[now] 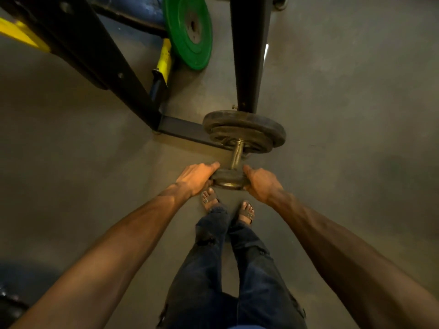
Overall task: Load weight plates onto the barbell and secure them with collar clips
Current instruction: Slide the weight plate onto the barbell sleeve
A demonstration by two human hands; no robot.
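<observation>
Now loading: a small plate (228, 179) held at the tip of the barbell sleeve (237, 154).

Both hands grip the plate by its rim, the left hand (197, 178) curled round one side and the right hand (261, 182) round the other. It sits at the sleeve's outer end, apart from the two larger black plates (244, 131) already seated further in beside the rack upright (249, 55). Whether the bore is over the tip yet cannot be told. The step in hand looks like adding a plate. The next move probably calls for keeping it square to the sleeve and sliding it inward until it touches the others. No collar clip is in view, and a green plate (187, 32) leans by the rack.
</observation>
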